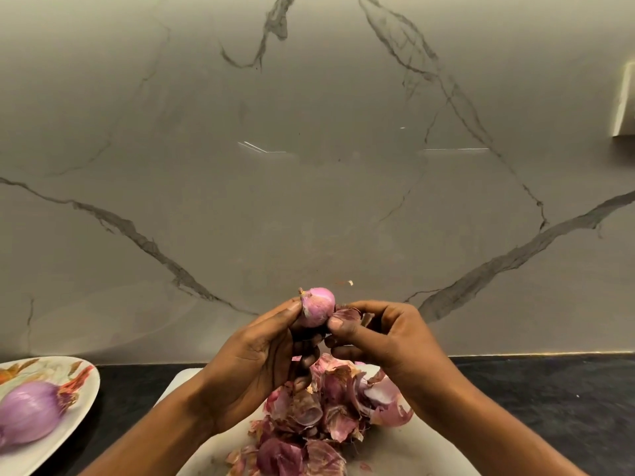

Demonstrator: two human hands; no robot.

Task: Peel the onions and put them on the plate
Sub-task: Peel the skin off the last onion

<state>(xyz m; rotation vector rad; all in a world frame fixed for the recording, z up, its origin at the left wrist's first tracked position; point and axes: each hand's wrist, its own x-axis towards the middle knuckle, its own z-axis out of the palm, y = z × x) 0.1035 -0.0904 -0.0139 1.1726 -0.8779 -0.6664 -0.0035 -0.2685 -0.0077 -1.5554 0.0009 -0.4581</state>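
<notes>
1. 6 o'clock, nearest the lens: I log a heap of purple-pink onion skins [319, 424] lying on a white board [422, 451]. Both forearms come in over it from the bottom edge.
2. Left hand [254, 365]: raised above the heap, just below frame centre. Its fingers curl under and around a small onion [318, 305], and its thumb presses the onion's left side.
3. The held onion sits at the top of the grip and is well clear of the board. Its surface looks pale pink and mostly bare, with a dry tip at its upper left.
4. Right hand [388, 338]: at 3 o'clock of the onion and touching it. Thumb and forefinger pinch a darker flap of skin [347, 316] at the onion's lower right, and the other fingers are curled below. I cannot tell whether the flap is attached.
5. 8 o'clock, at the frame edge: a patterned plate [79, 412], partly cut off, carries one peeled purple onion [29, 412]. It stands well apart from the hands.
6. The board and plate rest on a dark counter [549, 400].
7. 12 o'clock: a grey veined marble wall [309, 166] fills the upper frame.
</notes>
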